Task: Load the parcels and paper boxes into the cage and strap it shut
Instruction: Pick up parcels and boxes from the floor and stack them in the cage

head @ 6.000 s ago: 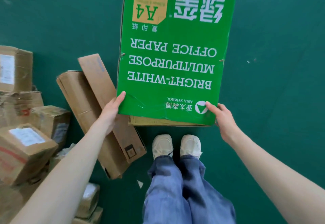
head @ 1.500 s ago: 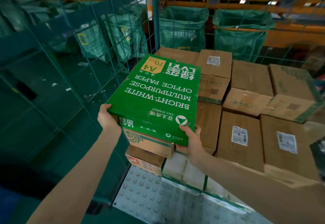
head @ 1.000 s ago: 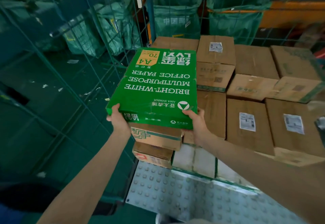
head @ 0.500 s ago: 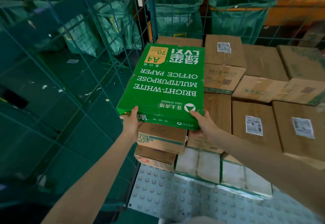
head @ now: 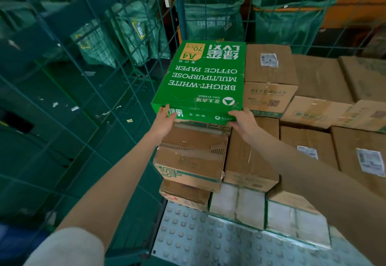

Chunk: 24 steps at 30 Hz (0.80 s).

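Observation:
A green box of A4 office paper (head: 200, 82) lies flat on top of a stack of brown cartons (head: 190, 159) at the left side of the green wire cage (head: 180, 13). My left hand (head: 165, 117) presses its fingers flat against the near left face of the box. At the near right corner, my right hand (head: 243, 119) grips the bottom edge. The box's right side sits against a labelled brown parcel (head: 269, 71).
More brown parcels (head: 321, 117) fill the cage to the right in two layers. White wrapped packs (head: 236, 205) lie at the bottom front. The studded metal cage floor (head: 198, 242) shows in front. Green mail sacks (head: 213, 15) hang behind the mesh.
I carried the green box from the floor to the cage. In the last second it has gone forward and down onto the left stack, and my hands moved to its near face.

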Tool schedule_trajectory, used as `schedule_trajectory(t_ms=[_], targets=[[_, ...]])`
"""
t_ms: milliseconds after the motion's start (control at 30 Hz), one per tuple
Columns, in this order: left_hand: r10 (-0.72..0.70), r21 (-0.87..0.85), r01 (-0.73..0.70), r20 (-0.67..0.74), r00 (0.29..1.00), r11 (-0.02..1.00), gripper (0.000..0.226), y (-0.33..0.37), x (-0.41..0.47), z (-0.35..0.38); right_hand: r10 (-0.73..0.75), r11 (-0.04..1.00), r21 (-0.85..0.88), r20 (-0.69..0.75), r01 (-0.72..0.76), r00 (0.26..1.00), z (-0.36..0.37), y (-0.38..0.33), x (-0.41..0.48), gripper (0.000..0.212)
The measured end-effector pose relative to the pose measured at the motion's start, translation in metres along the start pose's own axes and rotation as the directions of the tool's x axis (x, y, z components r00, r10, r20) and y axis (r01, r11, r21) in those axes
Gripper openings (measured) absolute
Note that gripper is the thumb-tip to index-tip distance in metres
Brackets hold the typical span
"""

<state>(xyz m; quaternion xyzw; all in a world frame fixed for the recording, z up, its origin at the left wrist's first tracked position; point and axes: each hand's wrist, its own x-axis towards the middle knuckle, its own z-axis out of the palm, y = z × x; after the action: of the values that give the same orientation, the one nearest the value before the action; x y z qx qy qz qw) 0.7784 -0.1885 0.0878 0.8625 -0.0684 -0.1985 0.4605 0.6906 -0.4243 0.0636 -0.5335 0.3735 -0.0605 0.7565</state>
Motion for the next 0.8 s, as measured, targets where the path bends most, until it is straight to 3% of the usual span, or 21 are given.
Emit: schedule_trajectory(t_ms=[100, 200, 367, 567, 667, 800], targets=[[0.046, 0.122, -0.052, 0.054, 0.997, 0.991, 0.063, 0.019, 0.020, 0.000, -0.038, 0.999, 0.012, 0.029, 0.038, 0.999, 0.004, -0.030, 0.011, 0.050], [0.030, 0.173, -0.051, 0.119, 0.992, 0.984, 0.066, 0.031, 0.033, 0.005, 0.001, 1.000, -0.009, 0.066, 0.000, 0.998, 0.005, -0.049, 0.021, 0.052], [-0.036, 0.253, -0.025, 0.235, 0.971, 0.967, 0.079, 0.030, 0.038, 0.023, -0.012, 0.984, -0.176, 0.119, 0.033, 0.993, 0.002, -0.052, 0.024, 0.042], [-0.021, 0.215, -0.007, 0.129, 0.991, 0.977, 0.068, 0.032, 0.040, 0.024, 0.022, 0.956, -0.291, 0.170, 0.029, 0.985, 0.001, -0.042, 0.011, 0.057], [0.018, 0.233, -0.051, 0.143, 0.990, 0.971, 0.066, 0.023, 0.039, 0.022, 0.054, 0.952, -0.306, 0.217, 0.016, 0.975, -0.001, -0.028, 0.007, 0.077], [-0.002, 0.341, -0.062, 0.182, 0.983, 0.938, 0.067, 0.026, 0.043, 0.018, 0.029, 0.968, -0.251, 0.207, 0.025, 0.978, -0.002, -0.033, 0.012, 0.075]])
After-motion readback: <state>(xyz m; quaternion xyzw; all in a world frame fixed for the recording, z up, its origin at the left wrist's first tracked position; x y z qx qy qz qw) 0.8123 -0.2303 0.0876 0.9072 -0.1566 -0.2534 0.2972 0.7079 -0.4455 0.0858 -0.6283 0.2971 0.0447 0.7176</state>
